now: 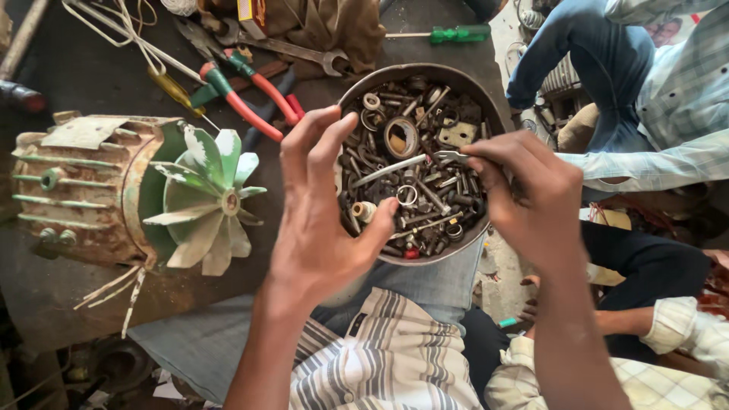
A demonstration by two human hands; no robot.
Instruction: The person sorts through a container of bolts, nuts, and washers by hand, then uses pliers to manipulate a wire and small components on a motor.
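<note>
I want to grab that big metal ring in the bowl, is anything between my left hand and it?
Nothing visible. The left hand hovers open at the bowl's near rim, and the ring lies on top of the loose bolts. The right hand pinches a small metal piece off to the side.

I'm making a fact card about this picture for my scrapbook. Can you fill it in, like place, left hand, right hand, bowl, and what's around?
place: dark workbench, seen from above
left hand: open, fingers spread, thumb on the bowl's near rim
right hand: fingers pinching a small metal piece over the bowl
bowl: round metal bowl full of bolts, nuts, washers and rings
left of bowl: rusty motor with a green fan
behind bowl: red-handled pliers, wrench, green screwdriver
nearby: other people at right
</note>
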